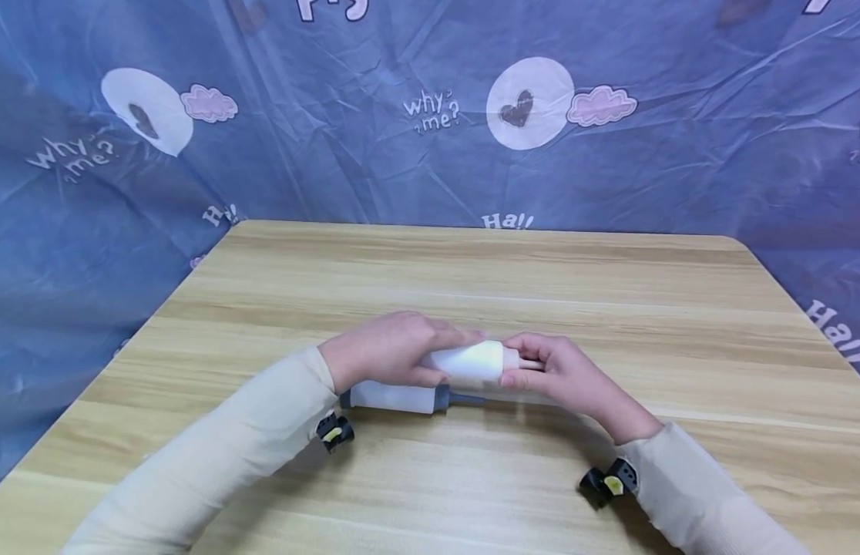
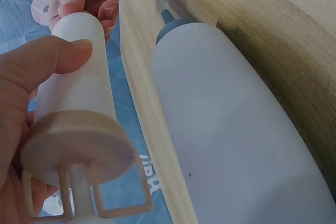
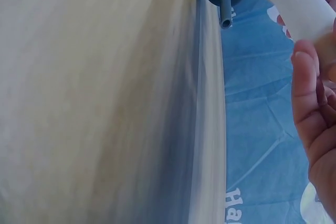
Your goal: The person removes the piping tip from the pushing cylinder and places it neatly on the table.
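A white piping syringe [image 1: 475,360] with beige ends is held level above the table between both hands. My left hand [image 1: 395,347] grips its barrel, the thumb lying along the side in the left wrist view. Loop handles [image 2: 123,211] and a pale rod stick out of its beige rear cap [image 2: 79,148]. The right hand [image 1: 562,374] pinches the beige nozzle cap [image 1: 511,359] at the front; fingers partly hide the nozzle. Just below the left hand, a second white syringe [image 1: 395,397] with blue-grey ends lies on the table, its thin nozzle [image 1: 468,399] pointing right.
The wood-grain table [image 1: 471,277] reaches back to a blue printed cloth [image 1: 361,154] hanging behind and at both sides. Small black cameras [image 1: 335,432] are strapped at both wrists, close above the tabletop.
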Tool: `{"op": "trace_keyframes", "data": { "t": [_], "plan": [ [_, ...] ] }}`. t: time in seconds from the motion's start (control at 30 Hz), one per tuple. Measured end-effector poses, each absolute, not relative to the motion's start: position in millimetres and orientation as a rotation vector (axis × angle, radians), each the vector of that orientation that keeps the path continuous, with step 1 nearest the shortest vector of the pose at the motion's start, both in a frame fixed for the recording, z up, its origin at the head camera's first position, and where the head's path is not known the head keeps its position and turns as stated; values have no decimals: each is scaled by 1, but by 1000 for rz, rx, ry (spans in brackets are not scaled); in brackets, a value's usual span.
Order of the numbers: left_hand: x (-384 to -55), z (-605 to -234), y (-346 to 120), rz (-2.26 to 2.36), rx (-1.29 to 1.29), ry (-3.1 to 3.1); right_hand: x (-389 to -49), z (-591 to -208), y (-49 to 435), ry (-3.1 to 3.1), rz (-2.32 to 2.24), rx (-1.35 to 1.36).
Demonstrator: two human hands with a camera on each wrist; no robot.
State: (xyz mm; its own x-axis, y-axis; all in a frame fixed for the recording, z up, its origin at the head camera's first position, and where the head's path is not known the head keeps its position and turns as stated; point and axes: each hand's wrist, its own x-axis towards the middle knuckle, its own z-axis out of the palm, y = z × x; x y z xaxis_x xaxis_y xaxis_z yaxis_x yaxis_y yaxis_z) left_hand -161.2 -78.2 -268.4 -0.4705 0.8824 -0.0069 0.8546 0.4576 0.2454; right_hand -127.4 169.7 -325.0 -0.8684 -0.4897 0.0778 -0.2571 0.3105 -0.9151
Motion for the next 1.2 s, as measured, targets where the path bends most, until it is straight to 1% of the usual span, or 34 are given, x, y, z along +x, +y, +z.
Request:
{"op": "trace_keyframes", "data": {
  "t": [0.6, 1.03, 1.2],
  "plan": [
    [-165, -263, -74, 394, 1492, 2439, -128, -330, 174, 2505, -1441, -1119],
    [-165, -264, -75, 471, 1451, 2395, -122, -329, 174, 2639, -1288, -1204],
    [-165, -267, -76, 521, 1368, 2379, -122, -328, 175, 2679, -1243, -1260]
  ]
}}
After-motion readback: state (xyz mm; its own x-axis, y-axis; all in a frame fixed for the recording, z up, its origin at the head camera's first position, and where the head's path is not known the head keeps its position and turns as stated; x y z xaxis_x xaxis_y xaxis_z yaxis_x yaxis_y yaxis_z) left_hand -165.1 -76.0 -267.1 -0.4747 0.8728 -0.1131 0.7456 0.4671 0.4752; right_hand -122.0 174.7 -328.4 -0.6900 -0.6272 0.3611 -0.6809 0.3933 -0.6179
